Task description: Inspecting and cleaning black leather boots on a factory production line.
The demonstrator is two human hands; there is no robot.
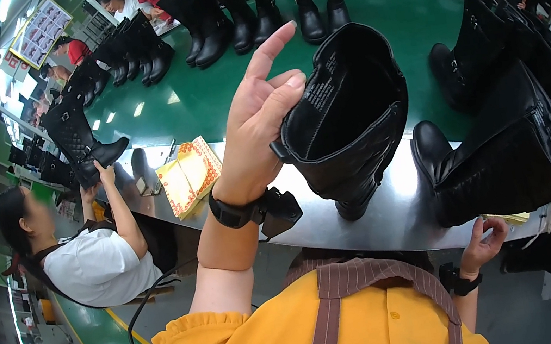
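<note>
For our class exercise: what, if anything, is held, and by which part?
The left grip is at the top rim of the central black boot; whether it holds or merely touches cannot be told. The right grip holds nothing visible.

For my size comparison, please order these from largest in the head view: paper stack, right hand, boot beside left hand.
Largest to smallest:
1. boot beside left hand
2. paper stack
3. right hand
</note>
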